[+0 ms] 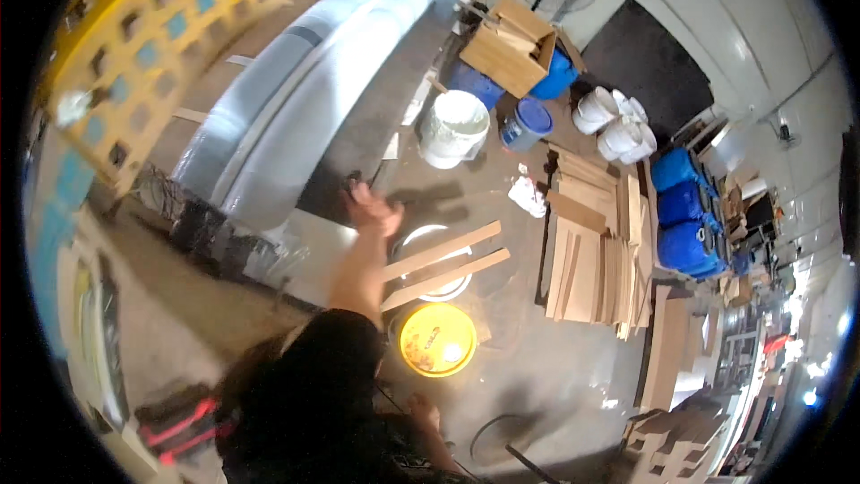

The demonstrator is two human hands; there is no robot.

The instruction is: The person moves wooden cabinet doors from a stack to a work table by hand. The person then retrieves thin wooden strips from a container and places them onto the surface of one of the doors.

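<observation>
My left hand (pixel 373 212) reaches out past a black sleeve, its thumb apart from its blurred fingers. It is beside the corner of a dark, flat surface (pixel 336 166), with a small dark thing I cannot make out at the fingertips. Below the hand, two tan strips (pixel 452 280) lie across a round white bucket (pixel 428 238). Closer to me is a bucket with a yellow lid (pixel 436 341). Low in the view, my right hand (pixel 425 412) hangs near my body; its fingers are too small and dim to read. Long, shiny, plastic-wrapped rolls (pixel 345 54) lie to the left.
A white bucket (pixel 452 130) with a stick in it and a blue-lidded bucket (pixel 528 123) stand beyond. Stacked cardboard pieces (pixel 596 251) and blue drums (pixel 685 211) are at the right. An open cardboard box (pixel 506 54) is at the back; a yellow perforated frame (pixel 134 45) is at the left.
</observation>
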